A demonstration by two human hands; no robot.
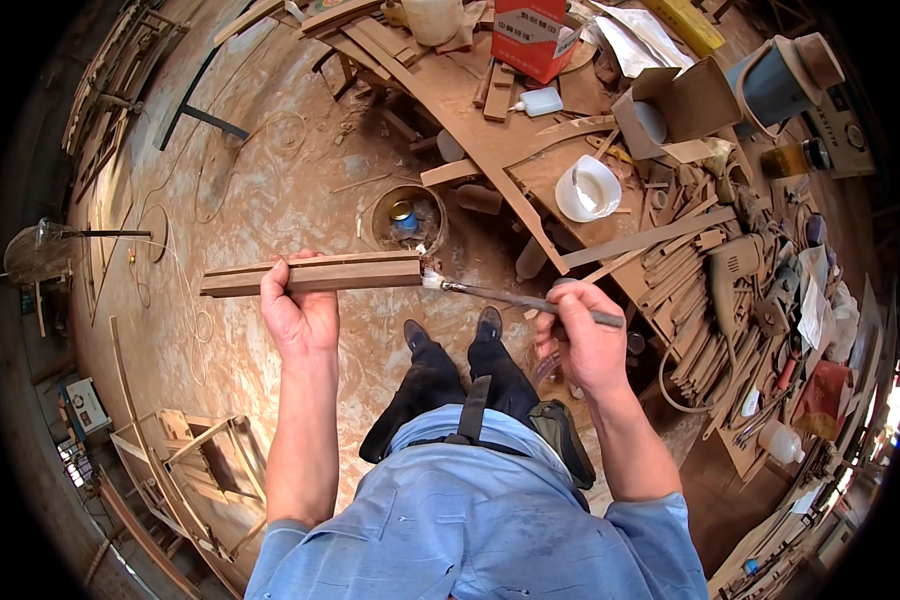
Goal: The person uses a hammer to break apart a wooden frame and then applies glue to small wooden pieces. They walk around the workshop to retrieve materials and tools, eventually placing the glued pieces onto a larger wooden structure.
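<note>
My left hand is closed around a long, dark brown wooden piece, which lies level across in front of me above the floor. Between the fingers of my right hand is a slim brush with a dark handle. Its whitish tip touches the right end of the wooden piece, where white glue-like stuff shows. The brush's handle end sticks out to the right past my fingers.
At the right stands a cluttered workbench with a white tub, a small squeeze bottle, an open cardboard box, a power tool and several wood strips. A round bucket with a blue can stands on the floor ahead.
</note>
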